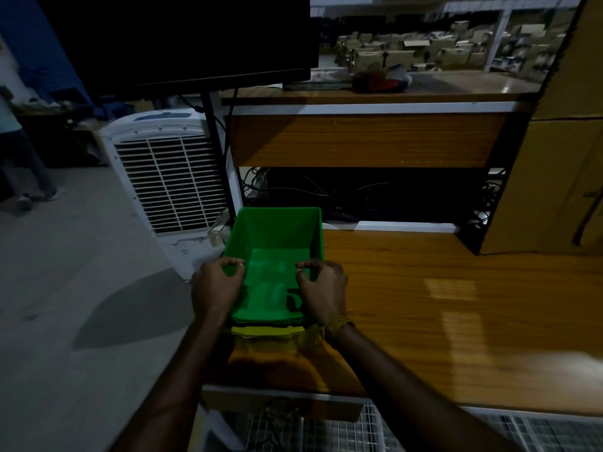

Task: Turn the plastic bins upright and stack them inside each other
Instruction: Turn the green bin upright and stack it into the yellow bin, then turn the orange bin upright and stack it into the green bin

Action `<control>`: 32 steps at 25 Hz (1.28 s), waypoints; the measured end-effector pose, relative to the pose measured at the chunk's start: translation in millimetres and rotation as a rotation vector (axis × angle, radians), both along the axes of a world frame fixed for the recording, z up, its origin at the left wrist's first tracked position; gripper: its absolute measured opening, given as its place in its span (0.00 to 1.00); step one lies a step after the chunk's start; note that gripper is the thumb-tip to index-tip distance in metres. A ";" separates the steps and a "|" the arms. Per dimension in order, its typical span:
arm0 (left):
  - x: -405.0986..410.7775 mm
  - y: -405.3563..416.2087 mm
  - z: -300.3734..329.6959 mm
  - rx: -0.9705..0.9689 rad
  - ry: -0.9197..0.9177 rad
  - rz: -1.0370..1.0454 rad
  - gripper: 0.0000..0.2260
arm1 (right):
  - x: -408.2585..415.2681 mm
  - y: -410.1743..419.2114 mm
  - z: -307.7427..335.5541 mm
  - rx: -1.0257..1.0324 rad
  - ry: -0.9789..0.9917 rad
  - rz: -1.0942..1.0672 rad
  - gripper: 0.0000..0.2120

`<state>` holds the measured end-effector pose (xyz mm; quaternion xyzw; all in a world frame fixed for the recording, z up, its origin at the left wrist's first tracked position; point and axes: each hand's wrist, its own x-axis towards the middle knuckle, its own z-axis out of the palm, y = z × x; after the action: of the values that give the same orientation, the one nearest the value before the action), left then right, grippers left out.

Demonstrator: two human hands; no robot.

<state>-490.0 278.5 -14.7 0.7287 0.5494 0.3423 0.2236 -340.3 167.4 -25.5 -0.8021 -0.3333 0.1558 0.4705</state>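
A green plastic bin (277, 236) stands upright at the left end of the wooden table (440, 305), nested inside a yellow bin (261, 331) whose front rim shows just below it. My left hand (215, 288) curls over the green bin's left wall near its front corner. My right hand (323, 288) curls over the right wall near the front. Both sets of fingers hook over the rim. The yellow bin's body is mostly hidden by the green one and my wrists.
A white air cooler (166, 184) stands on the floor left of the table. A dark monitor (182, 37) hangs above it. A raised wooden shelf (365, 138) runs behind the bins, with cables underneath. A cardboard box (554, 177) stands at the right. A person (16, 148) stands far left.
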 end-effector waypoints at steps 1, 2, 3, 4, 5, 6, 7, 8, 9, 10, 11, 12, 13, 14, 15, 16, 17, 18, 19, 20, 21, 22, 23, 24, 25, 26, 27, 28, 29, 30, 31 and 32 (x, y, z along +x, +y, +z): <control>0.2 -0.1 -5.2 -0.003 0.009 -0.003 0.07 | 0.4 -0.3 -6.1 -0.022 -0.008 0.018 0.08; 0.1 1.1 -11.9 -0.005 0.018 -0.007 0.07 | 1.4 -0.7 -11.2 -0.041 -0.025 0.037 0.09; -0.1 2.0 -17.6 -0.006 0.026 -0.009 0.07 | 1.4 -1.0 -15.5 -0.054 -0.033 0.049 0.09; -0.4 3.3 -22.9 -0.014 0.034 -0.007 0.07 | 2.1 -1.4 -19.8 -0.059 -0.033 0.064 0.09; -1.1 4.2 -26.9 -0.025 0.052 -0.002 0.07 | 2.0 -1.3 -23.3 -0.067 -0.017 0.085 0.09; -1.1 4.5 -28.9 -0.029 0.085 0.010 0.07 | 3.0 -1.9 -25.9 -0.071 -0.002 0.106 0.10; 0.8 3.6 -29.4 -0.022 0.123 0.026 0.07 | 5.5 -3.0 -29.3 -0.079 0.013 0.121 0.12; 4.1 1.9 -28.1 -0.002 0.154 0.043 0.08 | 9.1 -4.7 -33.1 -0.076 0.013 0.135 0.14; 11.9 -2.4 -25.5 0.022 0.164 0.044 0.09 | 15.0 -8.0 -35.8 -0.068 0.010 0.129 0.17; 23.6 -8.5 -22.5 0.046 0.149 0.023 0.10 | 22.2 -13.0 -35.2 -0.063 0.002 0.116 0.19; 37.9 -17.8 -18.8 0.071 0.115 -0.015 0.10 | 29.7 -19.7 -31.0 -0.060 -0.005 0.106 0.18; 54.5 -28.5 -17.8 0.085 0.065 -0.070 0.10 | 38.8 -28.1 -26.2 -0.057 -0.020 0.095 0.16; 71.9 -40.7 -17.3 0.093 0.021 -0.131 0.11 | 48.4 -37.0 -23.7 -0.050 -0.041 0.085 0.15; 91.3 -54.2 -19.0 0.100 -0.007 -0.194 0.11 | 61.9 -47.0 -24.3 -0.043 -0.079 0.067 0.16; 109.6 -66.8 -23.3 0.106 -0.015 -0.254 0.11 | 74.1 -57.1 -24.5 -0.047 -0.117 0.044 0.17; 127.6 -80.0 -27.8 0.109 -0.008 -0.310 0.12 | 86.3 -68.1 -24.5 -0.052 -0.158 0.025 0.18; 145.7 -92.9 -33.5 0.108 0.010 -0.364 0.13 | 99.1 -80.0 -25.8 -0.062 -0.190 0.010 0.19; 162.8 -105.7 -39.2 0.110 0.036 -0.413 0.14 | 112.2 -91.9 -29.3 -0.078 -0.219 -0.006 0.20; 182.2 -120.1 -44.4 0.107 0.062 -0.459 0.15 | 128.3 -106.3 -33.0 -0.094 -0.244 -0.031 0.21; 200.2 -133.3 -49.5 0.086 0.087 -0.495 0.16 | 144.0 -120.7 -37.2 -0.114 -0.266 -0.054 0.21; 218.9 -146.7 -52.4 0.060 0.107 -0.516 0.16 | 161.3 -135.6 -40.5 -0.125 -0.284 -0.078 0.22; 239.1 -159.5 -54.3 0.035 0.126 -0.528 0.17 | 180.0 -150.9 -42.7 -0.133 -0.297 -0.105 0.22; 259.2 -172.2 -55.3 0.017 0.143 -0.530 0.17 | 198.8 -165.8 -45.1 -0.140 -0.307 -0.129 0.22; 283.7 -186.0 -56.6 0.009 0.160 -0.535 0.18 | 221.5 -182.7 -47.1 -0.148 -0.317 -0.153 0.22; 307.2 -198.4 -58.9 0.017 0.175 -0.544 0.19 | 243.1 -197.8 -48.9 -0.161 -0.322 -0.173 0.23; 331.0 -211.6 -61.6 0.035 0.185 -0.556 0.19 | 265.4 -212.1 -50.9 -0.174 -0.321 -0.188 0.23; 356.4 -227.6 -63.7 0.049 0.194 -0.574 0.19 | 290.0 -228.5 -52.5 -0.188 -0.314 -0.197 0.23; 380.7 -244.6 -65.1 0.051 0.206 -0.594 0.20 | 314.0 -245.0 -54.3 -0.200 -0.304 -0.205 0.24; 409.0 -264.8 -64.8 0.042 0.221 -0.616 0.20 | 342.1 -264.8 -55.9 -0.208 -0.306 -0.223 0.24; 434.9 -284.4 -63.8 0.031 0.239 -0.634 0.20 | 367.7 -284.0 -56.8 -0.223 -0.310 -0.244 0.24; 460.2 -304.2 -62.1 0.028 0.249 -0.654 0.21 | 392.3 -303.5 -57.2 -0.235 -0.310 -0.268 0.24; 485.9 -324.5 -59.6 0.027 0.252 -0.676 0.21 | 417.4 -324.1 -57.7 -0.252 -0.305 -0.296 0.24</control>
<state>-4.1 -46.0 -74.3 0.9086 0.2960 0.1638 0.2451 77.1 -156.7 -83.2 -0.9087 -0.2571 0.0024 0.3288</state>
